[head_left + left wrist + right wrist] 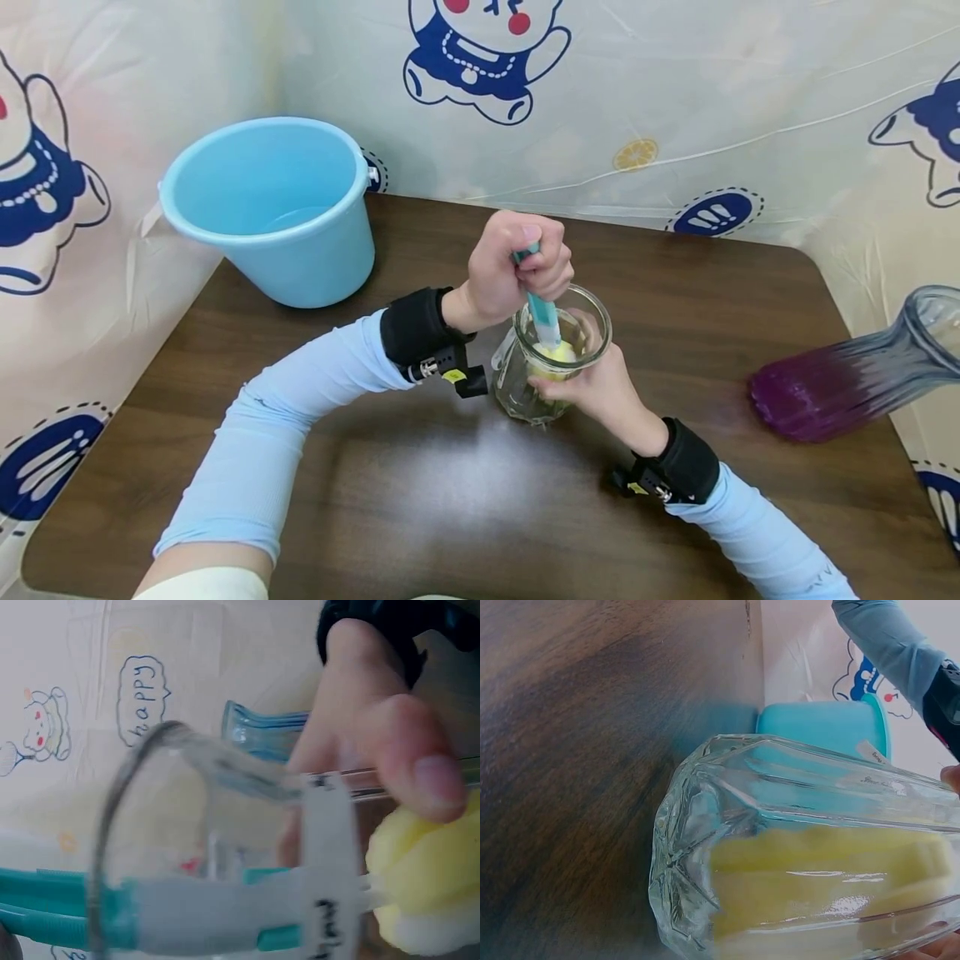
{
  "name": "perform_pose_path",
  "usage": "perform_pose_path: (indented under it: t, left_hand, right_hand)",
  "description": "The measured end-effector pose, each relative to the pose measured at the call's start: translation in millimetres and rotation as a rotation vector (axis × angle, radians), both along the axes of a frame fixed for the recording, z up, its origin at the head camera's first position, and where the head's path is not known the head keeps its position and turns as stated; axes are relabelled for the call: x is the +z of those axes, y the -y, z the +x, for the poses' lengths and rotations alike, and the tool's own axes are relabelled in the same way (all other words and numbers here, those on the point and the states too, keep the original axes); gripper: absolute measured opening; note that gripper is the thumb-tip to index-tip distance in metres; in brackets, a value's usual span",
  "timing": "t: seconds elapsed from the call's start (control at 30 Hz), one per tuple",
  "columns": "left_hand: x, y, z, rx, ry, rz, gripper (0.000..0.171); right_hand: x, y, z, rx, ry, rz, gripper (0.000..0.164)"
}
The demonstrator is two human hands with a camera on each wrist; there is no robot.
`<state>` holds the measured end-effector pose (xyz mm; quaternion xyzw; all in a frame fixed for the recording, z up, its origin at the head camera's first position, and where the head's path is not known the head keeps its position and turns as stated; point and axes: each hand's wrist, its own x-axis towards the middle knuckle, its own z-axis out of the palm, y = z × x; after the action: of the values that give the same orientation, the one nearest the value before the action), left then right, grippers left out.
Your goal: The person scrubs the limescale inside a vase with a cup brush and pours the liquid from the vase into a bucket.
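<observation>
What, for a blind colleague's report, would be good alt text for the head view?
A person's left hand holds a teal-handled sponge brush down inside a clear glass jar, which the right hand grips, on a brown table. At the back left stands a light blue bucket; at the picture's right is a glass vase, purple in its lower part.
</observation>
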<state>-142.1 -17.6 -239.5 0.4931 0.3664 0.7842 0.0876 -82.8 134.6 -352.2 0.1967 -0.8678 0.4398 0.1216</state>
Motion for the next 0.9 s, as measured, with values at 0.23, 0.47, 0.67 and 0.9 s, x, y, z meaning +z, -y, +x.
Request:
perform_pose_path:
  t: [0.23,0.47,0.67,0.9]
  left_hand:
    - [28.2,11.3,-0.9,-0.010,-0.010,0.067,0.027]
    - [51.2,19.1,-6.8,-0.067,-0.006,0.111,0.036]
    - [64.0,14.9,-12.2,-0.083,0.003,0.117,0.028]
    - [55.0,5.0,-17.4,-0.081,0.160,0.014,0.031]
  right_hand:
    - [-1.1,0.1,1.1,-0.001,-0.010,0.019,0.083]
    - [-1.4,0.3,2.2,-0.001,-0.001,0.004,0.084]
    - [-0.6,0.6,1.9,0.006,0.021,-0.015,0.083]
    - [0.3,0.0,2.1,0.002,0.015,-0.011,0.083]
